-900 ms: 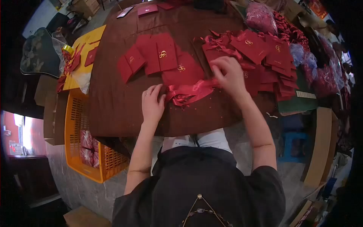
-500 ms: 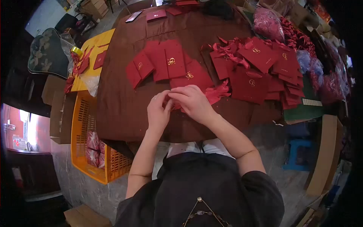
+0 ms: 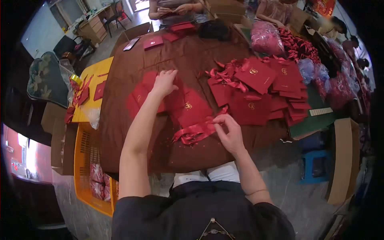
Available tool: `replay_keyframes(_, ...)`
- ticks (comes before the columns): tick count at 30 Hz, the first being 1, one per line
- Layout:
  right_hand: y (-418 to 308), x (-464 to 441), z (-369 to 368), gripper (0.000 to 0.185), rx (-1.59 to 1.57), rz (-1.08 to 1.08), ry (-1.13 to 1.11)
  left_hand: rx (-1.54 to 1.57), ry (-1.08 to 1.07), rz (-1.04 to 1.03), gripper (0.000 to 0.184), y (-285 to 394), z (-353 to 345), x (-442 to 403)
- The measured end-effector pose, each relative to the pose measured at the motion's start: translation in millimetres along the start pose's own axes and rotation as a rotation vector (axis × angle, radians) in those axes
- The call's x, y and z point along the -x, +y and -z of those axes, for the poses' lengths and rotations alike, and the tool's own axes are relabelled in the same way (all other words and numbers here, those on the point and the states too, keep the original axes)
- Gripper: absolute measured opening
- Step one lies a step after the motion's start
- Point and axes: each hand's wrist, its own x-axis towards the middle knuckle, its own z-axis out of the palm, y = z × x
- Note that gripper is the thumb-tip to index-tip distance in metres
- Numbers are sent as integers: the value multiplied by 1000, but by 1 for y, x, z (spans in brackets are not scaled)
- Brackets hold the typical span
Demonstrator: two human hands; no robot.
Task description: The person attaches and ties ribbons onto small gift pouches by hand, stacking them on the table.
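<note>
My left hand (image 3: 165,82) reaches over the red cards with gold lettering near the middle of the brown-covered table; its fingers are blurred, and whether they grip a card is unclear. Nearer to me lies a red card (image 3: 194,110) with a gold mark. My right hand (image 3: 229,130) pinches the right end of a bundle of red ribbons (image 3: 192,134) in front of that card. Right of it spreads a big pile of red bags or cards (image 3: 250,108) with more ribbons (image 3: 228,76) on its left part.
An orange crate (image 3: 82,160) with wrapped packets stands left of the table (image 3: 120,132). A yellow table (image 3: 90,80), a phone (image 3: 131,44), a plastic bag of red material (image 3: 267,39) and a blue stool (image 3: 315,166) surround the work. Other people's hands (image 3: 185,9) show at the far side.
The hands were together over the ribbons; now my left hand has moved forward to the cards and my right hand has drawn back to the ribbons' right end. The view has tilted upward.
</note>
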Motion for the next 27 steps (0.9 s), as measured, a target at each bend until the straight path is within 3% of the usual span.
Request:
replay_keyframes(1, 1, 5, 2, 11, -53, -28, 1, -9, -150, 31, 65, 3, 8, -9)
replay_keyframes(4, 6, 17, 7, 9, -164, -116, 31, -26, -17, -135, 60, -7, -2, -15)
replay_keyframes(8, -3, 14, 10, 10, -326, -292, 82, -5, 98, -253, 49, 13, 43, 0)
replay_keyframes(10, -1, 8, 6, 10, -345, -253, 106, 139, 178, -299, 36, 16, 74, 6)
replay_keyframes(14, -8, -18, -3, 8, -572, -246, 124, 328, 440, -150, 29, 31, 134, 28)
replay_keyframes(16, -19, -32, -10, 8, -366, 1, 118, 521, 533, -135, 27, 32, 141, 47)
replay_keyframes(17, -25, -34, -12, 9, -452, -58, 28, 518, 537, -125, 27, 37, 140, 62)
replay_keyframes(19, -31, -37, -21, 12, -25, 169, 14, 824, 605, 11, 25, 63, 135, 96)
replay_keyframes(20, -33, -37, -27, 11, -109, 233, -19, 900, 619, 108, 24, 77, 129, 115)
replay_keyframes(22, -38, -32, -32, 10, -189, 153, -60, 751, 679, 273, 25, 97, 118, 146)
replay_keyframes(23, -40, -27, -35, 10, -253, 69, -90, 819, 681, 343, 28, 100, 107, 162)
replay_keyframes(25, -40, -19, -48, 8, -283, 84, -77, 545, 660, 411, 36, 112, 94, 181)
replay_keyframes(26, -40, -13, -52, 8, -201, 115, -61, 219, 661, 356, 46, 113, 85, 189)
replay_keyframes(27, -41, -6, -54, 7, -116, 142, -42, 234, 655, 351, 46, 116, 77, 194)
